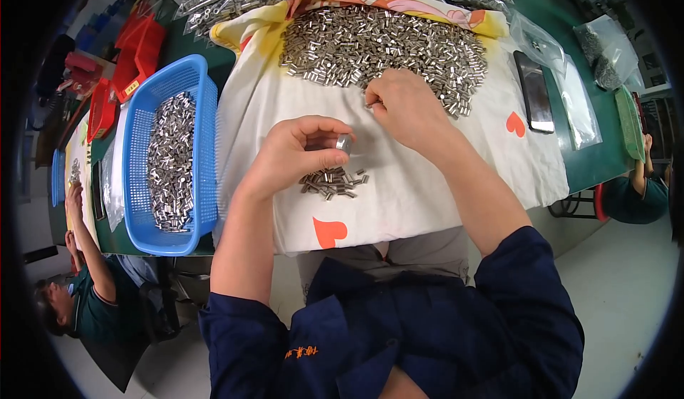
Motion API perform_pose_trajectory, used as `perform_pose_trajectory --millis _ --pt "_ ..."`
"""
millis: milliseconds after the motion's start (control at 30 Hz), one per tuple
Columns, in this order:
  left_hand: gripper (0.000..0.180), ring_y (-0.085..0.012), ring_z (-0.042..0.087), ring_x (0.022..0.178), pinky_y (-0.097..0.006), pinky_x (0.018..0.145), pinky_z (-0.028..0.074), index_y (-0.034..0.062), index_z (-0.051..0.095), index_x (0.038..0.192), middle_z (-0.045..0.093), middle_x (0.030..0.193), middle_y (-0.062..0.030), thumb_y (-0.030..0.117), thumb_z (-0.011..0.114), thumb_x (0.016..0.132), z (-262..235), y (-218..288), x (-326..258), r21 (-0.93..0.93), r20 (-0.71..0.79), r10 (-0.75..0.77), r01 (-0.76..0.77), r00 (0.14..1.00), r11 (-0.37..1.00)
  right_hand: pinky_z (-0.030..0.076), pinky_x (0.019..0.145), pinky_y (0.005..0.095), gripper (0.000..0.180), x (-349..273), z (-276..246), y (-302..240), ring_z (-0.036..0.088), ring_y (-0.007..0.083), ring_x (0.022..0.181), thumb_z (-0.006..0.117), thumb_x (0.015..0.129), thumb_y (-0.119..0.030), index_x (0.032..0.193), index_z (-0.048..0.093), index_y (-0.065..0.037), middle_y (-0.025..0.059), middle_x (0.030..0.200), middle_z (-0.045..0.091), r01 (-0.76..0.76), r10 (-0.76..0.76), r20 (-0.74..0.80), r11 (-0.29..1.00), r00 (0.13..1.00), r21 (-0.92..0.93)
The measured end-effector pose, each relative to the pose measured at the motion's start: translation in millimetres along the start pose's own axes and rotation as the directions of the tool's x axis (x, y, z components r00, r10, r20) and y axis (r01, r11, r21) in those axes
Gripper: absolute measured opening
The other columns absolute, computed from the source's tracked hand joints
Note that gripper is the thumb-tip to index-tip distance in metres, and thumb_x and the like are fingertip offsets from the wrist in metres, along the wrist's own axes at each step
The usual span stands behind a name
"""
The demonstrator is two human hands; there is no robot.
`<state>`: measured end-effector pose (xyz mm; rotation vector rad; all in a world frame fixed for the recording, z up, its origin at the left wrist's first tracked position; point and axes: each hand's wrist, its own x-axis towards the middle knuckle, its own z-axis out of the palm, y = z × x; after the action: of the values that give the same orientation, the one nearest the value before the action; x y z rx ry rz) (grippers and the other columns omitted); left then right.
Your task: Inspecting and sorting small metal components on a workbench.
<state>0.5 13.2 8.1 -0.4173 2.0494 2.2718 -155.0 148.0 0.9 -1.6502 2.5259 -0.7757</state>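
My left hand (296, 151) holds a short, thick silver metal cylinder (344, 143) between thumb and fingertips. Just below that hand, a small pile of metal sleeves (333, 183) lies on the white cloth (399, 199). My right hand (405, 107) is at the near edge of a wide heap of small shiny metal sleeves (385, 43), its fingers pinched together. Something small and metallic shows at its fingertips, too little of it to name. The heap spreads over the far part of the cloth.
At left stands a blue plastic basket (206, 149) with many metal sleeves inside. Red bins (139, 46) sit beyond it. A phone (534, 92) and clear plastic bags (581, 110) lie at right. Bagged metal parts (231, 0) line the back. Co-workers (107, 292) sit at both sides.
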Motion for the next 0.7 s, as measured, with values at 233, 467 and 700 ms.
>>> perform_pose_trajectory --millis 233,467,700 --pt "0.031 -0.0085 0.058 0.080 -0.021 0.072 0.049 -0.0012 0.057 0.102 0.061 0.089 -0.0037 -0.003 0.066 0.072 -5 -3 1 -0.055 -0.056 0.038 -0.041 0.998 0.998 0.044 0.069 0.0331 0.006 2 -2 -9 0.056 0.0229 0.073 0.056 0.069 -0.008 0.072 0.058 -0.002 0.0082 0.075 0.059 0.068 -0.063 -0.070 0.996 0.996 0.063" --pt "0.033 -0.0112 0.059 0.082 -0.023 0.075 0.049 -0.0019 0.055 0.104 0.060 0.092 -0.0068 -0.004 0.064 0.073 -7 -5 3 -0.214 -0.111 0.114 -0.136 0.987 0.967 0.046 0.061 0.0252 0.011 -8 -15 -33 0.059 0.0133 0.066 0.060 0.069 -0.007 0.079 0.061 -0.002 0.0061 0.072 0.061 -0.079 0.017 0.102 0.757 0.995 0.649" --pt "0.034 -0.0111 0.059 0.081 -0.023 0.075 0.048 -0.0023 0.055 0.105 0.061 0.091 -0.0067 -0.004 0.065 0.072 -8 -4 3 -0.173 -0.140 0.099 -0.123 0.985 0.977 0.045 0.062 0.0230 0.008 -7 -13 -34 0.056 0.0107 0.065 0.061 0.070 -0.005 0.077 0.060 -0.001 0.0040 0.074 0.061 -0.090 0.029 0.106 0.764 0.994 0.639"
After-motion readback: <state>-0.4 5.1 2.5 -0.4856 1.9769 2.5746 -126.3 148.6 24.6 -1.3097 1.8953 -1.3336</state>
